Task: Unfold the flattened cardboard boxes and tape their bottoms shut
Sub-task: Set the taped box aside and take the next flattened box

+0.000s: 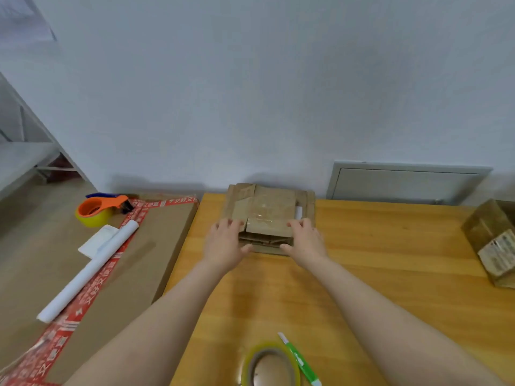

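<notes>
The flattened boxes (pixel 271 213) lie as one pile at the far edge of the table (pixel 376 260), close to the wall. Both hands are on the pile's near end. The left hand (pixel 224 243) has its fingers bent over the top of the pile and its thumb against the near edge. The right hand (pixel 308 240) grips the other side in the same way. So each hand pinches cardboard between fingers and thumb, not far open. I judge this hold is for lifting or pulling the top piece toward the body, so that it can be opened. Several layers show between the two thumbs, but how many boxes they make I cannot tell.

Behind the wrists, near the body, there is one loose tape roll (pixel 248 360) and one green cutter (pixel 301 362) just beside it, probably kept there to be ready for the bottoms. Far right of the right fingers stands one box already set up (pixel 490 240). Left of the left fingers, off the table, lies one large carton (pixel 145 246) with red tape. It carries one orange tape dispenser (pixel 96 210) and one white paper roll (pixel 89 271). So I count two tapes in all.
</notes>
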